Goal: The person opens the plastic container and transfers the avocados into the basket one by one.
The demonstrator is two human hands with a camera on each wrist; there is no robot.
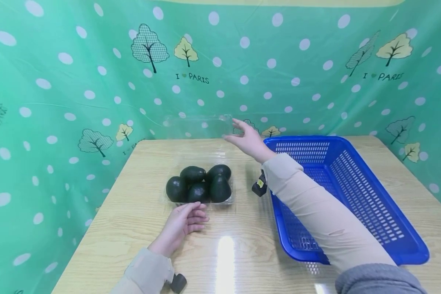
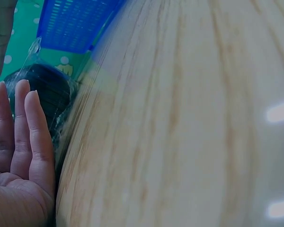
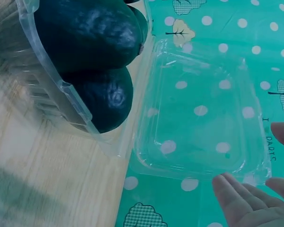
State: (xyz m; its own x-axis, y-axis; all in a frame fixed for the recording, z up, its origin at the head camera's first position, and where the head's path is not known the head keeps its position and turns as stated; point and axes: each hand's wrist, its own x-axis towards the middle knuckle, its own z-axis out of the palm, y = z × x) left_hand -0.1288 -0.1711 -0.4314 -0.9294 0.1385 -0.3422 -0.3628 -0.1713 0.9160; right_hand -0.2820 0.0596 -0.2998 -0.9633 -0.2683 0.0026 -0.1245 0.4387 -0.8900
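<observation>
A clear plastic clamshell box (image 1: 226, 201) stands on the table with several dark green avocados (image 1: 193, 174) inside. Its transparent lid (image 3: 199, 113) is raised upright at the back. My right hand (image 1: 250, 141) is at the lid's upper right corner, thumb and fingers spread, fingertips right at the edge in the right wrist view. Close to the box's front rim is my left hand (image 1: 183, 222), thumb at the rim beside an avocado. Its fingers (image 2: 37, 137) are extended and hold nothing in the left wrist view.
A blue perforated plastic basket (image 1: 284, 245) sits on the right of the wooden table (image 1: 114, 212), beneath my right forearm. Behind the table hangs a green dotted curtain (image 1: 220, 49) with printed trees. Each wrist carries a small black device (image 1: 259, 188).
</observation>
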